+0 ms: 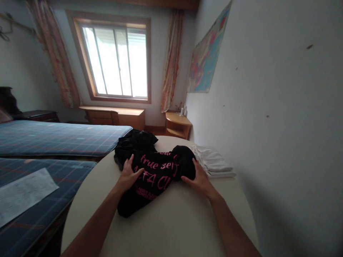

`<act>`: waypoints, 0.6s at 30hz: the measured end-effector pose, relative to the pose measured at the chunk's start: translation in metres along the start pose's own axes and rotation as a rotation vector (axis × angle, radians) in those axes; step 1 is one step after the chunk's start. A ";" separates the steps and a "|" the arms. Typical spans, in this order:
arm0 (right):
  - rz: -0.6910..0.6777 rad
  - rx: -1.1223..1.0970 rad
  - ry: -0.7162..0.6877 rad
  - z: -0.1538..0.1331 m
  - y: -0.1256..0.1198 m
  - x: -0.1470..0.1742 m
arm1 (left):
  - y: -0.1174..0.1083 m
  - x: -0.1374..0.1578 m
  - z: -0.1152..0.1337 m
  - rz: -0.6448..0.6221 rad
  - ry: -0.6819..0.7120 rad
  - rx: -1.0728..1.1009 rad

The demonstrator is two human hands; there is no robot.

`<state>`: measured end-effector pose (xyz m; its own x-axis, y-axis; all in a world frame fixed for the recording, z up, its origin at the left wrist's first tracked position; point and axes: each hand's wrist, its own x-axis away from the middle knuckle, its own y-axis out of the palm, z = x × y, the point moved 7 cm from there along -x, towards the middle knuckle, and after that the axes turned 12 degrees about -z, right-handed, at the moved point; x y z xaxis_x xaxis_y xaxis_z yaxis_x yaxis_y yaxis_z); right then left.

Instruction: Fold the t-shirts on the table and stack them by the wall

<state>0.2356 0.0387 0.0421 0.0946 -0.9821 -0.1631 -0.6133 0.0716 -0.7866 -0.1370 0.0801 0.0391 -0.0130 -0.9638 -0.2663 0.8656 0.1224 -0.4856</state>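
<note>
A black cloth bag with pink lettering lies bunched on the round cream table. Its right end bulges into a rounded black lump. At the bag's left side is my left hand, thumb and fingers spread apart over the fabric. My right hand rests against the rounded end, its thumb and fingers also spread. Neither hand visibly grips the cloth. Behind the bag, a crumpled shiny black item sits at the table's far left edge; whether the two are joined, I cannot tell.
Folded white cloth lies at the table's right edge, close to the wall. On the left are beds with blue plaid mattresses and a white paper sheet. A wooden corner shelf and a low desk stand beyond.
</note>
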 end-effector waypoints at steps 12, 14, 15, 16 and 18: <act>0.252 0.252 0.091 -0.008 -0.015 0.001 | 0.023 0.011 0.014 -0.021 0.125 -0.231; 0.342 0.195 0.135 -0.001 -0.031 0.006 | 0.008 0.009 0.016 0.038 0.097 -0.174; 0.371 0.146 0.157 0.004 -0.037 0.008 | 0.000 0.009 0.015 0.077 0.076 -0.147; 0.389 0.088 0.180 0.009 -0.042 0.010 | -0.006 0.008 0.013 0.110 0.056 -0.129; 0.404 -0.043 0.218 0.017 -0.045 0.012 | -0.009 0.006 0.010 0.124 0.033 -0.127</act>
<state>0.2771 0.0269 0.0656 -0.3233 -0.8908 -0.3194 -0.5993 0.4539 -0.6594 -0.1394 0.0706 0.0502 0.0713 -0.9314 -0.3570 0.7917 0.2706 -0.5477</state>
